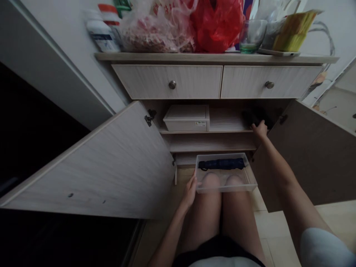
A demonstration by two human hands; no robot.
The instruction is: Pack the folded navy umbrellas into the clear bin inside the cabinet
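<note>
My left hand (190, 190) grips the left side of a clear plastic tray (222, 189), which rests over my knees. Inside the tray, along its far side, lies a folded dark blue umbrella (222, 164). My right hand (260, 129) reaches into the right end of the cabinet's upper shelf (225, 118). Its fingers are closed on a dark object (254, 116), too dim and blurred to name. On the same shelf, to the left, sits a white lidded box (187, 118) with a small label.
Both cabinet doors, left (100, 167) and right (311, 159), are swung outward around me. Two closed drawers (172, 74) are above the shelves. The cabinet top (178, 57) carries a red bag (217, 26), a clear bag, white bottles and a glass (252, 35).
</note>
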